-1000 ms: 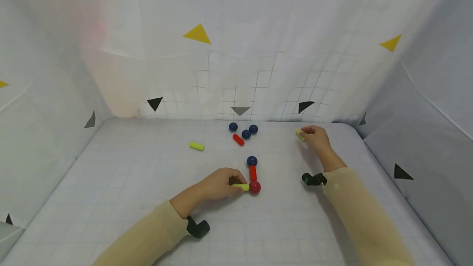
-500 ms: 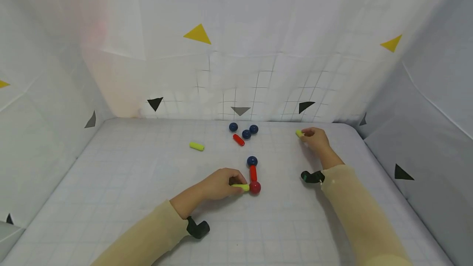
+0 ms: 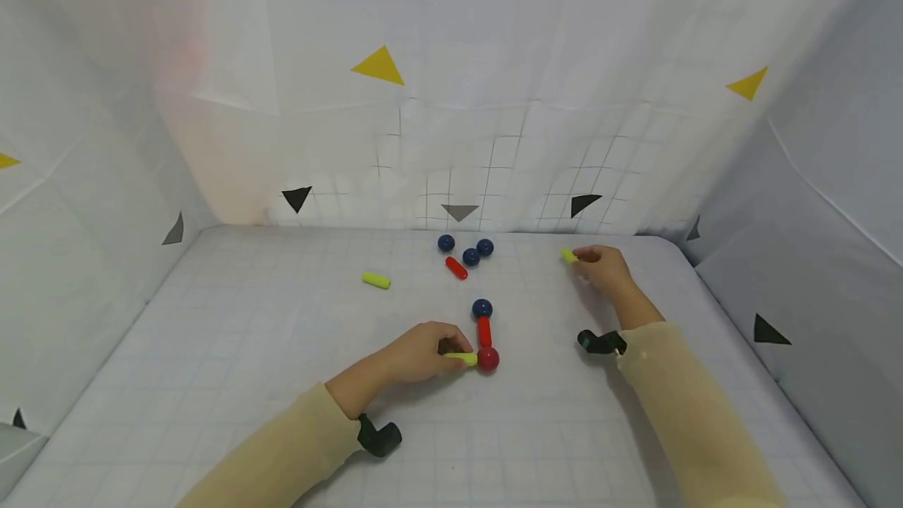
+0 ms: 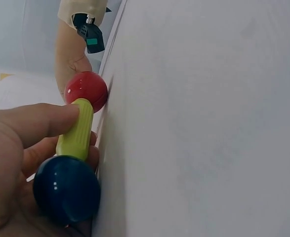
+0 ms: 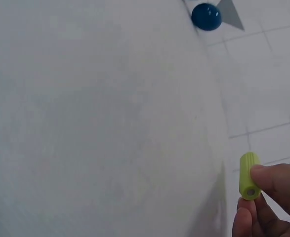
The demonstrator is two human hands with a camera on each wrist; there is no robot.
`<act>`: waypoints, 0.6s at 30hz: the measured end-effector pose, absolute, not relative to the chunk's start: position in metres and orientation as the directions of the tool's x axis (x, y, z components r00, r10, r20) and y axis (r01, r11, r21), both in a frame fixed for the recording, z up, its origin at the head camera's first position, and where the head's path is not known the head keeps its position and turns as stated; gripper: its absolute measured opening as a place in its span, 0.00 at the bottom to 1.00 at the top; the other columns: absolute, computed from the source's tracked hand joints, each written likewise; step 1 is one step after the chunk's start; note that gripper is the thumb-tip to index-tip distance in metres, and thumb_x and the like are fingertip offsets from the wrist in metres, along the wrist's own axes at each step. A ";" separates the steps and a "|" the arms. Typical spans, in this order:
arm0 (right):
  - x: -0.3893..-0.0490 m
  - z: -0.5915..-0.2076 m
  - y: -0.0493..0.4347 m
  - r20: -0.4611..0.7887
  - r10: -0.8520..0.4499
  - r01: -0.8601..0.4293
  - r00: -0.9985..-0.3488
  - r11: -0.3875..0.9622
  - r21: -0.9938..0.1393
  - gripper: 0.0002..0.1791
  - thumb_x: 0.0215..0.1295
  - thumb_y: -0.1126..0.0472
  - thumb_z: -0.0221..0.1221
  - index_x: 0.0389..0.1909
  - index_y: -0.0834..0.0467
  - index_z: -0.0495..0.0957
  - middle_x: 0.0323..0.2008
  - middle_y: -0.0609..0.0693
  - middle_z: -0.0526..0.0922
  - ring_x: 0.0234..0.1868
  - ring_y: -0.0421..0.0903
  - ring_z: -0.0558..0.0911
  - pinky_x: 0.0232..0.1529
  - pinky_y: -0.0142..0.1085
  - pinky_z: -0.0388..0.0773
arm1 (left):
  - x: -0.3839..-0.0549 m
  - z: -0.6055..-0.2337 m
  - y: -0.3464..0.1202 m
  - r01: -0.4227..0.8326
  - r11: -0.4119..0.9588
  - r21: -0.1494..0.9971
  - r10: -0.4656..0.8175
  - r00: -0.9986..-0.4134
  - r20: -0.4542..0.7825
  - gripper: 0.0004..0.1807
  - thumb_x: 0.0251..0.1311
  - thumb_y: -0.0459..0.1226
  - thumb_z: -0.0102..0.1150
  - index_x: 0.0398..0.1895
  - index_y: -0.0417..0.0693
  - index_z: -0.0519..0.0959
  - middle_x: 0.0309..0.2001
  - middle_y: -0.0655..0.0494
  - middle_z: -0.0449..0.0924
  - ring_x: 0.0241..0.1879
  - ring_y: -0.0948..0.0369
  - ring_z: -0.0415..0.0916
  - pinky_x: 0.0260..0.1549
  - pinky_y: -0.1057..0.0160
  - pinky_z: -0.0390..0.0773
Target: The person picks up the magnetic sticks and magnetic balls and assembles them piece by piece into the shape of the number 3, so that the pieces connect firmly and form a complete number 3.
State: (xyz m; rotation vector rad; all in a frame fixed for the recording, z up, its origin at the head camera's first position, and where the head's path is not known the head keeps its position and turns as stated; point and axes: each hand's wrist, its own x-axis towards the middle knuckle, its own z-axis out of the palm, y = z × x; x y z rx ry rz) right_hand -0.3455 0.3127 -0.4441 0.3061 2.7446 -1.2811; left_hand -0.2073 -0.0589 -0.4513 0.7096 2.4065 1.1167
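My left hand [image 3: 423,353] pinches a yellow-green magnetic rod [image 4: 77,129] between thumb and fingers. One end of that rod meets a red ball [image 3: 488,359]; a blue ball [image 4: 67,190] sits at its other end, inside the hand, hidden in the head view. From the red ball a red rod [image 3: 484,332] runs away to another blue ball [image 3: 483,308]. At the back right my right hand [image 3: 603,269] holds a second yellow-green rod [image 5: 249,175] by thumb and fingertips, its grey end face showing in the right wrist view.
Behind the joined pieces lie several loose blue balls [image 3: 446,243] and a loose red rod [image 3: 456,267]. A third yellow-green rod [image 3: 376,280] rests left of them. White cloth walls [image 3: 466,147] with coloured triangles border the white table [image 3: 268,320] at the back and sides.
The yellow-green rod in my right hand has turned slightly and shifted a little left, with the fingers regripping it. My left hand and the joined pieces stay in place.
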 end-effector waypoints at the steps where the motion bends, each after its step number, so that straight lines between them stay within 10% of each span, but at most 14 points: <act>1: -0.344 -0.443 0.312 -0.170 0.123 0.209 -0.978 0.621 -0.756 0.22 0.72 0.59 0.58 0.64 0.60 0.74 0.63 0.62 0.74 0.61 0.58 0.73 0.59 0.49 0.72 | -0.207 -0.451 -0.059 0.280 0.553 0.785 0.593 -0.794 -0.135 0.07 0.63 0.39 0.67 0.43 0.58 0.83 0.39 0.69 0.79 0.42 0.65 0.74 0.48 0.64 0.75; 18: -0.312 -0.414 0.273 -0.087 -0.041 0.044 -0.995 0.611 -0.790 0.21 0.70 0.60 0.61 0.62 0.60 0.76 0.59 0.61 0.77 0.58 0.57 0.74 0.57 0.48 0.72 | -0.206 -0.450 -0.058 0.267 0.556 0.787 0.586 -0.797 -0.144 0.07 0.63 0.38 0.67 0.43 0.58 0.83 0.39 0.68 0.80 0.42 0.65 0.74 0.48 0.63 0.75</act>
